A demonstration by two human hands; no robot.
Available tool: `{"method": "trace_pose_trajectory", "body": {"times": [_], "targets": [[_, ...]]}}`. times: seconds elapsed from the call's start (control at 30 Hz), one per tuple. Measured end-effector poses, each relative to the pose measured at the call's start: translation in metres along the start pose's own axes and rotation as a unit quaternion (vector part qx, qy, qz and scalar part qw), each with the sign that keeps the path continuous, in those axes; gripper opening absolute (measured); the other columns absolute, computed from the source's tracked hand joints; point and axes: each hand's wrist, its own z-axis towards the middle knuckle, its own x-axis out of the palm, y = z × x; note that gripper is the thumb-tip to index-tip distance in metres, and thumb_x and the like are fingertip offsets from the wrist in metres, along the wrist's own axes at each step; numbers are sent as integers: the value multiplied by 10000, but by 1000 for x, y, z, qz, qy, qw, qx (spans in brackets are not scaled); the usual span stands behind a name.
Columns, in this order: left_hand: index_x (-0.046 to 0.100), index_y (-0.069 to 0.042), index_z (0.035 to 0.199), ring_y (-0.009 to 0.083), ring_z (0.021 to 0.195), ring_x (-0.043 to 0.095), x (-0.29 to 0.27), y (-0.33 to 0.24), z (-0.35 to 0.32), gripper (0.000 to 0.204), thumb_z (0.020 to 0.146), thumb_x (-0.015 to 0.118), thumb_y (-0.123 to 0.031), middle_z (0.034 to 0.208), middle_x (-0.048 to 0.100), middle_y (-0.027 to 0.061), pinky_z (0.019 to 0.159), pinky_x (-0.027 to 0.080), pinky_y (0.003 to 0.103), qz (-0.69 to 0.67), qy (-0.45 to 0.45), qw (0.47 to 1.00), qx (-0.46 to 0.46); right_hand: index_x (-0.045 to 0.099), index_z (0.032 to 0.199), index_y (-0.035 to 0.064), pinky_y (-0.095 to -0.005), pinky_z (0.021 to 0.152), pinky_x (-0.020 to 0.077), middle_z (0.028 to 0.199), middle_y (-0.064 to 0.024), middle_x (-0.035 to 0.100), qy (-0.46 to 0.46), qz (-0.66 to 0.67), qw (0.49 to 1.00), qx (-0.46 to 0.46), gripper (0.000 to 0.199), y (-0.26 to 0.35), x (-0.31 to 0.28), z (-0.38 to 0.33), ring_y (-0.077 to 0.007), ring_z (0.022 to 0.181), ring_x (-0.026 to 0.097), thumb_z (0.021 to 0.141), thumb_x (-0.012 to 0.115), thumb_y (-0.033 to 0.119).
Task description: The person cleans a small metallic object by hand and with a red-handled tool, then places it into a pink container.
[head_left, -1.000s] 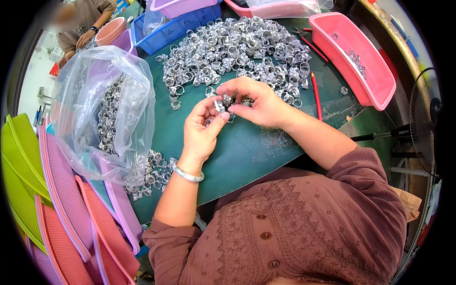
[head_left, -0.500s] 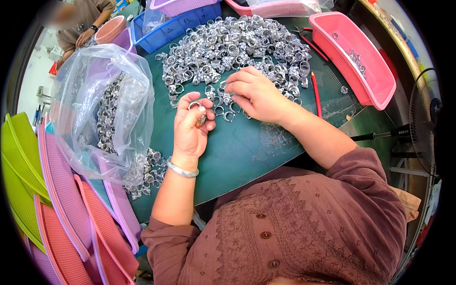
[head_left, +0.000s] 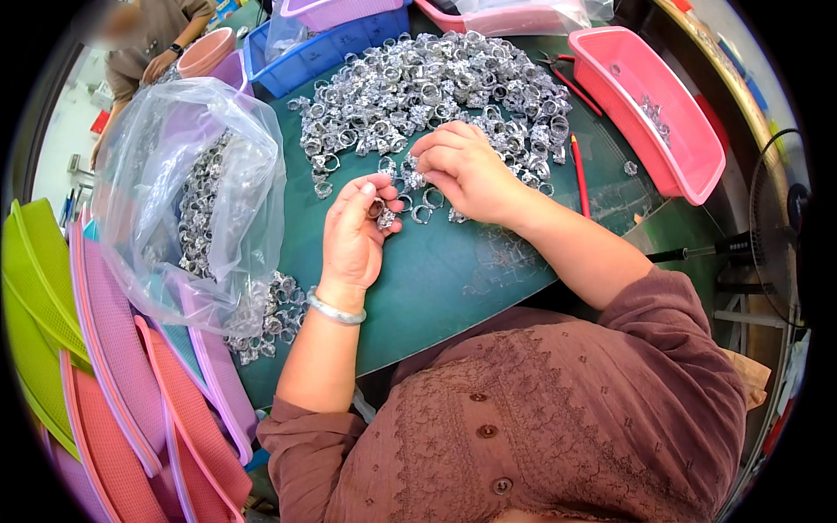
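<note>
My left hand (head_left: 350, 235), palm up with curled fingers, holds silver rings (head_left: 377, 209) between thumb and fingers; how many is hidden. On the near edge of a large heap of silver rings (head_left: 436, 87) rests my right hand (head_left: 471, 174), its fingers bent down and pressed together around rings there. Its fingertips are partly hidden, so what exactly they pinch does not show clearly. A few loose rings (head_left: 422, 213) lie on the green mat (head_left: 418, 288) between both hands.
A clear plastic bag (head_left: 253, 218) of rings stands at left, beside stacked coloured baskets (head_left: 122, 349). Right of the heap are a red pencil (head_left: 581, 179), red-handled pliers (head_left: 577, 87) and a pink basket (head_left: 697, 170). A blue basket (head_left: 288, 74) stands behind; a person (head_left: 161, 65) is far left.
The left thumb has closed over toward the fingertips, and the rings in that hand have tipped lower and to the right. My right hand has barely moved.
</note>
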Motion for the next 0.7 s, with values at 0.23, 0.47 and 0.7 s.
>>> {"method": "trace_pose_trajectory", "body": {"times": [0.23, 0.47, 0.7], "targets": [[552, -39, 1050, 111, 722, 544, 7, 1, -7, 214, 892, 471, -159, 838, 574, 23, 591, 446, 249, 86, 44, 995, -1, 594, 847, 6, -268, 775, 431, 924, -48, 602, -8, 465, 868, 176, 59, 6, -1, 2, -118, 863, 546, 801, 557, 11], [396, -19, 1214, 220, 957, 539, 6, -6, -4, 365, 849, 407, -41, 1050, 546, 129, 852, 438, 367, -132, 134, 980, -59, 590, 918, 2, -251, 837, 411, 1010, -58, 576, -16, 504, 835, 221, 110, 3, -6, 0, -106, 932, 523, 826, 530, -2], [398, -6, 1204, 234, 932, 567, 4, -5, -3, 313, 921, 381, -136, 1073, 550, 160, 847, 462, 382, -112, 143, 982, -58, 592, 950, -6, -244, 790, 432, 943, -41, 598, -20, 493, 839, 227, 138, 1, -5, 0, -92, 864, 539, 823, 548, 26]]}}
